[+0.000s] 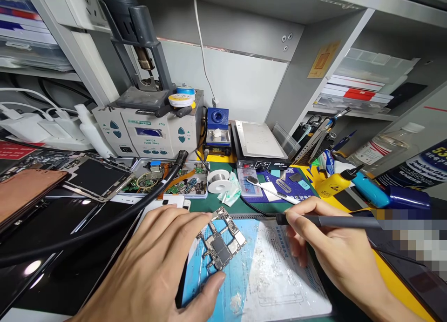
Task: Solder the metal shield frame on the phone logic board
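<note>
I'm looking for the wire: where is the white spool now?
In the head view, the white spool sits near the middle, beyond the left hand, with a crumpled white-and-green sheet just to its right.

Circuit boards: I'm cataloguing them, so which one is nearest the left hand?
The cutout board, held at the left hand over the blue-and-white booklet; the green boards lie farther back, inside the tray.

The far edge of the yellow table [393, 271] is being closed off by a white panel [244, 80], brightly lit, above which a grey panel [244, 33] is being seen. The far left corner is being flanked by a pale shelf post [74, 50], the far right corner by open grey shelving [302, 82].
</note>
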Demonstrator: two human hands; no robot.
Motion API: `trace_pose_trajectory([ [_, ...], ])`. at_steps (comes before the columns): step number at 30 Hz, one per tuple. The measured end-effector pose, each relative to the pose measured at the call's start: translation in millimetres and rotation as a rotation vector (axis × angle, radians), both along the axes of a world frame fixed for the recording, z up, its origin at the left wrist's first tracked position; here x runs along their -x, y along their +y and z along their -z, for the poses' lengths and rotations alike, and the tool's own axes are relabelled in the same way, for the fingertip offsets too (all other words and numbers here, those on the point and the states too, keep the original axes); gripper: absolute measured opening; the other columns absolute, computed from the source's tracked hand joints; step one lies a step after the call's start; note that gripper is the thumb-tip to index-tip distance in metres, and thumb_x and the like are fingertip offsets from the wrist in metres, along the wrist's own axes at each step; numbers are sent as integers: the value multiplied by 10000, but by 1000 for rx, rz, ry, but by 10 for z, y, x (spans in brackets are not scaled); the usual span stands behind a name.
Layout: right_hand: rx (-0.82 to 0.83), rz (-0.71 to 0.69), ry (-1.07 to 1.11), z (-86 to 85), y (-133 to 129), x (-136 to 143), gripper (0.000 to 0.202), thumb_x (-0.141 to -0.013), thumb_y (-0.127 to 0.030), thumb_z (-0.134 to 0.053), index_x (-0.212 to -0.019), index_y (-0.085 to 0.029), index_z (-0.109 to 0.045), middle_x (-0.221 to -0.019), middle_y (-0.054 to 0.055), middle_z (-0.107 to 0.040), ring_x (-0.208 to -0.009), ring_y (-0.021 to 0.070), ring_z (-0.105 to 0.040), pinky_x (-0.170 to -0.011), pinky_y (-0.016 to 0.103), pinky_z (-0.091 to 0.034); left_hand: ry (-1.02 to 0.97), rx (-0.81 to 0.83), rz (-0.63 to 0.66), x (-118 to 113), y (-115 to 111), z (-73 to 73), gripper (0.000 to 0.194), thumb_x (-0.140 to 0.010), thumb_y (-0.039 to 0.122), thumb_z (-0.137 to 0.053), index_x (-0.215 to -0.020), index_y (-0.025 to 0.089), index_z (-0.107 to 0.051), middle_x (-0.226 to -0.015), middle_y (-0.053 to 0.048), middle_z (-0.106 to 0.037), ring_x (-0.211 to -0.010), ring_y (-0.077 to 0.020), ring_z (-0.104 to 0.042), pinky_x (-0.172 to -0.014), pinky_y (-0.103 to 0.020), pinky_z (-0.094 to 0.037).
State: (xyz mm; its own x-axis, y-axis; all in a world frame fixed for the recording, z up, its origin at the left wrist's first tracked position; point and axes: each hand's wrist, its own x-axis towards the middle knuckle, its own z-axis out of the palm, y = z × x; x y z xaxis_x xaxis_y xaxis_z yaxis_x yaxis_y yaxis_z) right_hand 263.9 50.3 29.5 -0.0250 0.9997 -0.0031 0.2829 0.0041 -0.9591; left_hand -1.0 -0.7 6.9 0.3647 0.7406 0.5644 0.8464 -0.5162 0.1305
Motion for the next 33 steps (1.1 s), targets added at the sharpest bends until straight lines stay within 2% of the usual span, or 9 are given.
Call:
trace_pose_trajectory([
  [5, 47, -46, 134, -3, 61, -62, 189, -883, -421, -738, -806, -261, -671, -502, -39, -641, -407, 163, -579, -399, 242, -483, 3, 11, 8, 4, -9, -1, 514, -797, 284, -666, -1283, 156, -558, -1178, -86, -599, -1175, -276, -492, -1029, -402, -332],
  [10, 114, -70, 188, -4, 127, -143, 289, -862, -495, -775, -793, -243, -652, -496, -47, -626, -421, 147, -593, -420, 231, -479, 27, -13, -30, -11, 2, -13, 462, -821, 281, -626, -1260, 161, -546, -1186, -104, -615, -1203, -312, -475, -970, -421, -346],
  [14, 189, -105, 191, 27, 182, -211, 287, -840, -462, -820, -931, -225, -684, -516, -30, -654, -453, 160, -607, -425, 236, -488, 68, -57, 3, 2, 26, -14, 501, -806, 275, -633, -1278, 137, -539, -1190, -125, -603, -1168, -315, -467, -946, -420, -346],
  [18, 228, -133, 213, 31, 220, -249, 275, -855, -443, -815, -865, -194, -698, -568, -29, -659, -410, 124, -599, -403, 213, -482, 46, -34, 14, 22, 40, 8, 522, -784, 270, -660, -1278, 135, -556, -1174, -99, -609, -1162, -299, -473, -983, -412, -323],
  [22, 248, -151, 279, 5, 224, -247, 241, -860, -402, -816, -958, -216, -698, -670, -15, -721, -427, 136, -650, -394, 206, -506, 30, -35, 27, 18, 48, 23, 527, -772, 273, -678, -1269, 138, -567, -1170, -86, -610, -1142, -282, -478, -989, -403, -319],
  [27, 257, -159, 309, 4, 207, -242, 259, -886, -430, -782, -813, -198, -693, -614, -18, -693, -389, 115, -625, -378, 186, -482, 21, -6, 22, 15, 38, 18, 529, -779, 258, -678, -1280, 133, -564, -1177, -82, -604, -1131, -266, -491, -1016, -399, -313],
  [33, 234, -131, 278, 30, 191, -216, 278, -804, -426, -852, -766, -189, -711, -541, -29, -644, -399, 132, -614, -373, 200, -483, 65, -42, 22, 28, 41, 13, 541, -770, 270, -669, -1280, 133, -554, -1182, -98, -616, -1168, -299, -464, -975, -414, -328],
])
